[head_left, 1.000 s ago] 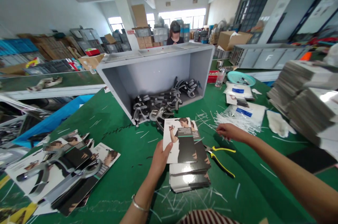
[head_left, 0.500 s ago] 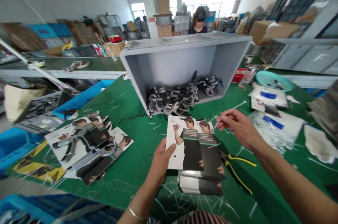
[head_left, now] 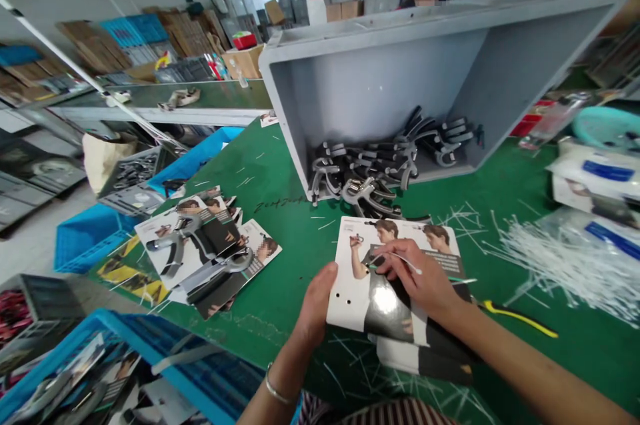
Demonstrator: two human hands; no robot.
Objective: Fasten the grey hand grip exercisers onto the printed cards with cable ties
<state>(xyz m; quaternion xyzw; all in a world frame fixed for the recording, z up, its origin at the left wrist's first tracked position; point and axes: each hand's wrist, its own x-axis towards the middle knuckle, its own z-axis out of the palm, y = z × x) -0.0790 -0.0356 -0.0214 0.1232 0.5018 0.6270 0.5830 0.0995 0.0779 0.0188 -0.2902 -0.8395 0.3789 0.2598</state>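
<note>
Head view, left hand (head_left: 319,301) clamped on printed card's (head_left: 367,288) edge, right hand (head_left: 425,281) pinching white tie (head_left: 414,267)

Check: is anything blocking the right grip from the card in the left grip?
Nothing visible does. The right grip is over the card, pinching a white tie; the left grip holds the card's left edge. The pliers lie to the right.

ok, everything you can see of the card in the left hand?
The card looks like stiff, glossy cardboard, white at left, dark at right, with a printed person and small dark spots. It tilts slightly, overlapping similar cards. The left hand holds its left edge; the right hand, with a white strip, covers part.
</note>
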